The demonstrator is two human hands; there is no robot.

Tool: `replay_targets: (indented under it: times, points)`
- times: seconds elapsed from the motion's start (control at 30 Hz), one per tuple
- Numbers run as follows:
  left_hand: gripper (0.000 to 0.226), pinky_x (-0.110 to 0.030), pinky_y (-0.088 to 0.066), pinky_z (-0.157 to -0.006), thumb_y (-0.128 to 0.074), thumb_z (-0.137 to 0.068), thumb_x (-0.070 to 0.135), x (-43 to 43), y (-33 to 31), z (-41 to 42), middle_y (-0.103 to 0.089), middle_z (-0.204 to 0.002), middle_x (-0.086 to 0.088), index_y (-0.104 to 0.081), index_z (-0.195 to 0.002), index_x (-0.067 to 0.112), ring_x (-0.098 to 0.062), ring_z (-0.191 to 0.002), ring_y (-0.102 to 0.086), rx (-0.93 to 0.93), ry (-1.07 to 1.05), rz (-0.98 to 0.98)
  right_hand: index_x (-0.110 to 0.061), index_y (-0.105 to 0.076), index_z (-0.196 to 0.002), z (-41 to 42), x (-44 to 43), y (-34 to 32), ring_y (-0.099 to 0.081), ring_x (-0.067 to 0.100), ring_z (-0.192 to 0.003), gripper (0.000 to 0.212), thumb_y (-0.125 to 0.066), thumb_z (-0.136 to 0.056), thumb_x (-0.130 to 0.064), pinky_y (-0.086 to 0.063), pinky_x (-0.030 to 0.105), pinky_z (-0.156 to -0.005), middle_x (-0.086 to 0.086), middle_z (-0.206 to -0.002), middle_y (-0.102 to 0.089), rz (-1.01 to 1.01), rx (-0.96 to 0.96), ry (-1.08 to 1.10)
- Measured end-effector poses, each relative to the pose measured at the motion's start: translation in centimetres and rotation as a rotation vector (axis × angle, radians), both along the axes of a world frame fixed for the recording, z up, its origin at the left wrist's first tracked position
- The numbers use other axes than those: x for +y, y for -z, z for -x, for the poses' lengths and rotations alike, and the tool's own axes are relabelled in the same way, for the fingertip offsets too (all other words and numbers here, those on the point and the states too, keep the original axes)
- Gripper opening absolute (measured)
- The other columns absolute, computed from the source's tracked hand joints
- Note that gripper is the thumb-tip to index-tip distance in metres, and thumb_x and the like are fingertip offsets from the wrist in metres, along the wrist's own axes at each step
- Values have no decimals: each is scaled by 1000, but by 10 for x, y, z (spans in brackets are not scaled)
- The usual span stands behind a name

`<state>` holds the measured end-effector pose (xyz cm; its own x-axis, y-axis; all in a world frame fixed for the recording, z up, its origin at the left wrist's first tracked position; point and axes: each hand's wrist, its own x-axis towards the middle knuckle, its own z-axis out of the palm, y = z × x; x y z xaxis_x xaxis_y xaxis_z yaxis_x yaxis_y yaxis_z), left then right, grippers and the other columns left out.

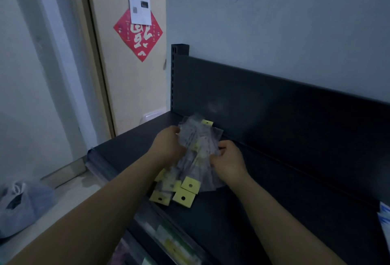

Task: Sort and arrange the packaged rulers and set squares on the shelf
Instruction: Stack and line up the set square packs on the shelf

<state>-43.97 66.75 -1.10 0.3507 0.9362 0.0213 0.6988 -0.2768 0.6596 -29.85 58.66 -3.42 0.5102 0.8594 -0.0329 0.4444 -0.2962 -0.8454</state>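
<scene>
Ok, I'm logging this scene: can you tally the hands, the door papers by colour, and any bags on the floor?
Hands: 2, left hand and right hand, both holding packets
Red paper: 1
White paper: 1
Plastic bag: 1
Total: 5

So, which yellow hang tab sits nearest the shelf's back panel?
The lone tab at the far end of the pile; the other tabs cluster at its near end.

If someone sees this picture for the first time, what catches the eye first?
The left hand and right hand hold a fanned pile of clear packets with yellow header cards on the dark shelf. A red diamond decoration hangs on the door, upper left.
</scene>
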Motion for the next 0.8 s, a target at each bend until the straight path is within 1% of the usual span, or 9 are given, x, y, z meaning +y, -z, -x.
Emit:
replay_targets:
  times: [0.07, 0.13, 0.2, 0.27, 0.37, 0.43, 0.53, 0.7, 0.8]
  points:
    - [61, -21, -36, -80, -68, -82, 18, 11, 6, 3, -56, -129, -10, -44, -137, 6, -26, -115, -54, 35, 48, -14, -21, -49, -101, 6, 3, 1, -59, 23, -93, 25, -64, -81, -24, -51, 37, -82, 6, -110, -57, 47, -91, -3]
    - [69, -23, -39, -88, -68, -83, 24, 22, 11, 7, -51, -136, -10, -38, -143, 8, -27, -120, -51, 89, 109, -7, -26, -45, -106, 13, 6, -1, -53, 23, -97, 36, -66, -79, -38, -44, 37, -93, -1, -112, -46, 139, -180, -3]
    - [71, -35, -43, -98, -67, -84, 35, 29, 13, 12, -47, -140, -10, -38, -144, 12, -30, -124, -47, 152, 163, -37, -26, -44, -120, 19, 6, -5, -47, 23, -107, 50, -64, -79, -47, -33, 35, -97, -2, -114, -38, 238, -295, 3]
    - [68, -43, -42, -101, -63, -85, 44, 34, 13, 17, -45, -142, -10, -40, -142, 16, -31, -127, -43, 203, 213, -84, -26, -43, -127, 27, 4, -12, -42, 24, -118, 57, -61, -80, -53, -28, 35, -98, 1, -124, -39, 270, -385, 19]
    - [61, -42, -40, -101, -55, -89, 50, 34, 9, 23, -43, -141, -8, -43, -141, 18, -32, -127, -40, 249, 293, -201, -27, -44, -130, 36, -3, -19, -38, 22, -124, 52, -55, -86, -52, -25, 34, -104, 2, -134, -40, 239, -439, 32]
    - [56, -42, -39, -101, -52, -91, 49, 28, 5, 25, -43, -140, -7, -45, -138, 19, -31, -126, -40, 243, 352, -275, -21, -46, -132, 39, -10, -20, -37, 18, -127, 47, -51, -92, -46, -23, 32, -108, 1, -139, -42, 193, -482, 45]
    - [48, -39, -36, -102, -48, -93, 47, 15, 0, 25, -43, -140, -2, -48, -133, 21, -27, -126, -39, 219, 437, -393, -16, -39, -142, 43, -22, -16, -26, 14, -139, 55, -48, -95, -42, -8, 33, -118, 2, -151, -32, 147, -567, 130]
    - [51, -32, -26, -110, -42, -96, 46, -11, 3, 17, -35, -149, 3, -41, -141, 23, -19, -134, -31, 116, 589, -517, -17, -35, -145, 46, -57, -10, -25, 8, -140, 55, -48, -96, -41, 0, 32, -119, -3, -152, -32, 108, -664, 283]
    - [48, -30, -26, -107, -46, -96, 42, -30, 6, 10, -43, -143, 1, -46, -138, 19, -20, -131, -37, 40, 696, -509, -18, -34, -145, 50, -82, -12, -25, 6, -141, 55, -48, -96, -39, 2, 28, -118, -5, -152, -33, 104, -701, 349]
